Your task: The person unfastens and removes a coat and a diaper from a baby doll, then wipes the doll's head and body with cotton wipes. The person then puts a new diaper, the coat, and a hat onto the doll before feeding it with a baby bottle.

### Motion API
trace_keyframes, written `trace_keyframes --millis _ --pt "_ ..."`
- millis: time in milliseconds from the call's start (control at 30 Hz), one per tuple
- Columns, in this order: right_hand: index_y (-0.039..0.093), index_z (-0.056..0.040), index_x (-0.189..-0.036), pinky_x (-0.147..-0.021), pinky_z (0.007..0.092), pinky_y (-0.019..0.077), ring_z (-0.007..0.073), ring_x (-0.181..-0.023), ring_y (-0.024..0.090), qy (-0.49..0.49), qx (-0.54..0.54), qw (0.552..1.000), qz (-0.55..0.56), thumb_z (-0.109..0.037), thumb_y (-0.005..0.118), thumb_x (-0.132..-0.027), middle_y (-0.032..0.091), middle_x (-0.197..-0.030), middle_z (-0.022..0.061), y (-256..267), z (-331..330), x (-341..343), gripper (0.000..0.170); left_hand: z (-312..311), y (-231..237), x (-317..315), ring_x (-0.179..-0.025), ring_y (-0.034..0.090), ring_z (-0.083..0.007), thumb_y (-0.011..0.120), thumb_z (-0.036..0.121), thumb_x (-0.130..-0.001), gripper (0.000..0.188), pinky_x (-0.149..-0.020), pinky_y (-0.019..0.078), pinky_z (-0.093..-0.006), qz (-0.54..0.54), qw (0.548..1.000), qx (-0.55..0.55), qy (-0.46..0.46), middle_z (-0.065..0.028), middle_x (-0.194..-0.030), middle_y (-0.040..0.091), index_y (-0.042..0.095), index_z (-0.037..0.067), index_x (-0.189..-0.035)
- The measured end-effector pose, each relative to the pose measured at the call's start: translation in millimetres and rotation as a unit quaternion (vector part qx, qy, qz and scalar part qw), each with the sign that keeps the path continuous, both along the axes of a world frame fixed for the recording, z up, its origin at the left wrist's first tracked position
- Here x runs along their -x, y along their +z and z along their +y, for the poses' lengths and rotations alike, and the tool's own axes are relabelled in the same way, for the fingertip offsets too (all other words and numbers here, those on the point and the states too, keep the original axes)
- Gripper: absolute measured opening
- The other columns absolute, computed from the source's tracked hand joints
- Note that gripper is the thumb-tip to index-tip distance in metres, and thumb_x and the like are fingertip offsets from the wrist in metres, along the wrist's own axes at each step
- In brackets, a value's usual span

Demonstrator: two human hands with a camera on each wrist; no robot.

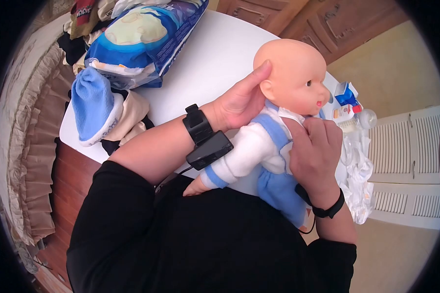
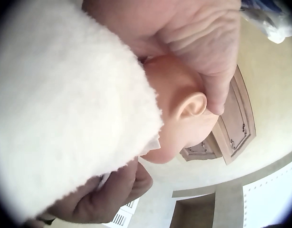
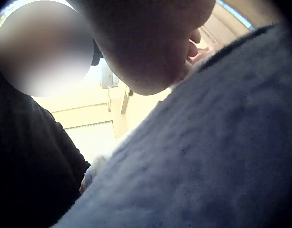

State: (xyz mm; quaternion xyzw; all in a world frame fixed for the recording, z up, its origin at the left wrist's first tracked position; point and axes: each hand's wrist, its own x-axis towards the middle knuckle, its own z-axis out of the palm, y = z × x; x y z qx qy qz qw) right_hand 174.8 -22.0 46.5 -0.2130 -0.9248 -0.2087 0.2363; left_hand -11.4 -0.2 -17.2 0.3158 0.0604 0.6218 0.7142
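Observation:
A bald baby doll (image 1: 293, 68) in a white and blue fleece outfit (image 1: 244, 149) leans upright against the person's front, its face turned right. The left hand (image 1: 239, 105) holds the doll's head from behind, the thumb lying beside the ear; its other fingers are mostly hidden. At the outfit's neckline, the right hand (image 1: 315, 146) pinches the white collar with curled fingers. In the left wrist view the white sleeve (image 2: 70, 104) covers much of the picture, with the doll's ear (image 2: 192, 104) close to the left thumb. Blue fabric (image 3: 198, 152) fills much of the right wrist view.
On the white table (image 1: 220, 53) lie a blue plastic package (image 1: 176, 36), a blue fleece hat (image 1: 90, 105) and beige cloth (image 1: 134, 112). A white bottle with a red cap (image 1: 343, 113) and clear plastic items (image 1: 359, 161) stand along the right edge.

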Motion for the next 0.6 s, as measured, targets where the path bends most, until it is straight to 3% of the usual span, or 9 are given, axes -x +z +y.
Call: trace_keyframes --millis 133,267,367,467,533,600 --pt "0.069 -0.0078 -0.1 -0.067 0.035 0.0381 0.0249 -0.074 0.047 0.003 0.051 0.999 0.015 0.002 0.057 -0.063 0.048 -0.08 0.0062 4 0 -8 0.041 1 -2 0 -0.133 0.04 -0.0255 0.059 0.053 -0.09 0.076 -0.114 0.029 -0.0405 0.0 1.0 -0.001 -0.001 -0.012 -0.144 0.043 0.032 0.006 -0.144" --pt "0.069 -0.0085 -0.097 -0.061 0.0349 0.0341 0.0221 -0.069 0.045 0.014 0.044 0.998 0.039 0.002 0.056 -0.068 0.045 -0.077 0.0038 4 4 -15 0.034 2 -5 0 -0.135 0.037 -0.0265 0.057 0.054 -0.091 0.078 -0.115 0.0269 -0.042 -0.025 0.999 0.01 -0.021 -0.0124 -0.147 0.039 0.029 0.006 -0.146" --pt "0.068 -0.0076 -0.097 -0.062 0.034 0.0353 0.0234 -0.07 0.045 0.011 0.115 0.99 0.083 0.005 0.053 -0.067 0.046 -0.077 0.0056 10 9 -29 0.036 1 -5 1 -0.137 0.035 -0.0276 0.056 0.056 -0.09 0.08 -0.115 0.0259 -0.0434 -0.025 0.999 0.012 -0.031 -0.0124 -0.149 0.037 0.028 0.006 -0.147" --pt "0.069 -0.0063 -0.102 -0.066 0.0329 0.038 0.025 -0.074 0.047 0.021 0.178 0.966 0.187 0.004 0.053 -0.068 0.048 -0.08 0.0078 14 21 -41 0.039 0 -4 4 -0.138 0.033 -0.0283 0.056 0.057 -0.09 0.082 -0.116 0.0249 -0.0445 -0.004 1.0 0.0 -0.023 -0.0124 -0.15 0.034 0.026 0.007 -0.148" --pt "0.068 -0.0055 -0.108 -0.071 0.0336 0.0403 0.0263 -0.079 0.048 -0.011 0.198 0.918 0.344 0.004 0.053 -0.071 0.05 -0.083 0.0094 18 27 -38 0.041 -1 -6 4 -0.139 0.032 -0.0285 0.055 0.056 -0.09 0.082 -0.116 0.0241 -0.045 -0.017 0.999 0.0 -0.046 -0.0126 -0.152 0.032 0.024 0.008 -0.149" --pt "0.068 -0.0065 -0.11 -0.073 0.0342 0.0408 0.0263 -0.08 0.049 0.025 0.169 0.934 0.314 0.005 0.052 -0.073 0.05 -0.084 0.0089 29 35 -28 0.042 -1 -9 6 -0.139 0.032 -0.0287 0.055 0.056 -0.09 0.081 -0.116 0.0243 -0.0452 -0.016 0.999 -0.001 -0.052 -0.0125 -0.152 0.032 0.025 0.009 -0.149"
